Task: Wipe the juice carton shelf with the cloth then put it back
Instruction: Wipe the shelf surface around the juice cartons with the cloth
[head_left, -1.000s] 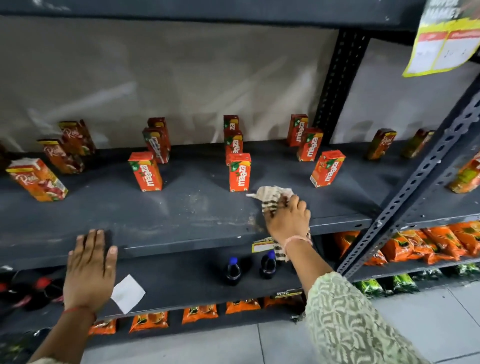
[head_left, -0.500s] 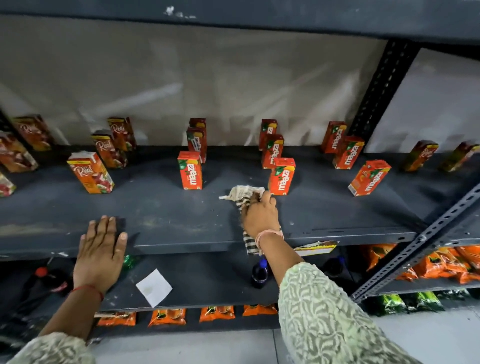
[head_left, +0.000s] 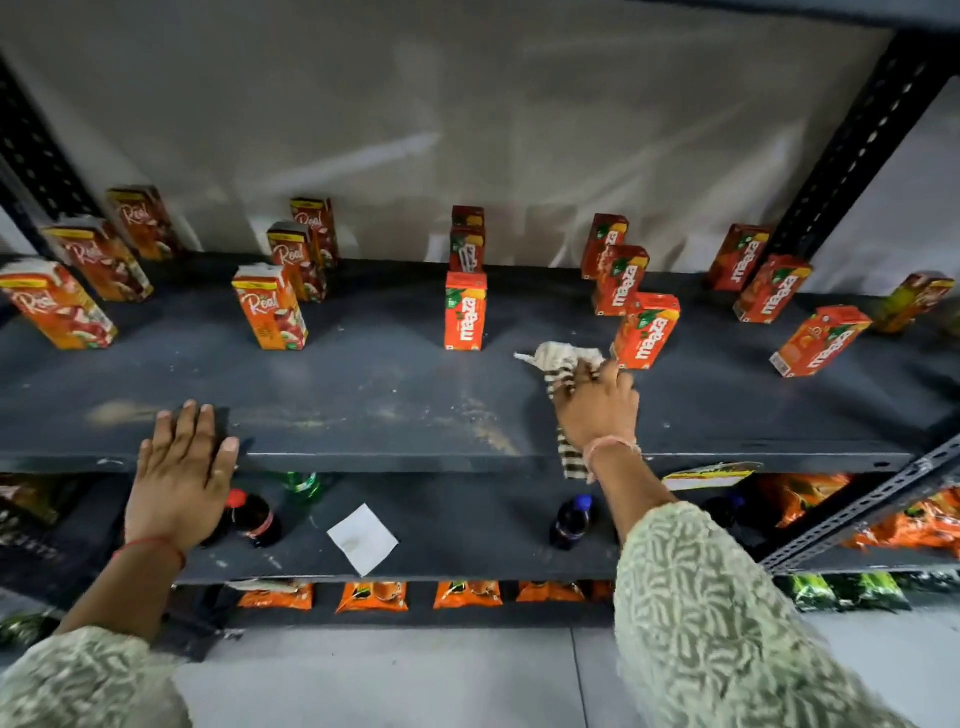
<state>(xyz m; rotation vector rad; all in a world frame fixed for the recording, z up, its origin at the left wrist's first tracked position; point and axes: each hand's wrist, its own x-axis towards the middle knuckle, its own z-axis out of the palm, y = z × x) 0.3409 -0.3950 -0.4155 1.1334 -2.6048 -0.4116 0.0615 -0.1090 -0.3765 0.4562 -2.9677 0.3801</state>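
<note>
The dark grey juice carton shelf (head_left: 395, 384) runs across the view, with dusty streaks near its front edge. My right hand (head_left: 597, 405) presses a striped white-and-dark cloth (head_left: 558, 361) onto the shelf, just left of an orange Maaza carton (head_left: 647, 331). One end of the cloth hangs over the front edge under my wrist. Another Maaza carton (head_left: 465, 310) stands left of the cloth. My left hand (head_left: 179, 467) lies flat on the shelf's front edge, fingers spread, holding nothing.
Real cartons (head_left: 270, 306) stand at the left, more Maaza cartons (head_left: 821, 340) at the right. The lower shelf holds dark bottles (head_left: 569, 522), a white paper square (head_left: 362, 539) and orange packets (head_left: 904, 525). A perforated black upright (head_left: 852, 150) rises at the right.
My right hand has slid the cloth leftward along the shelf, past the front Maaza carton. The view has shifted left, bringing more Real cartons in. My left hand stays on the edge.
</note>
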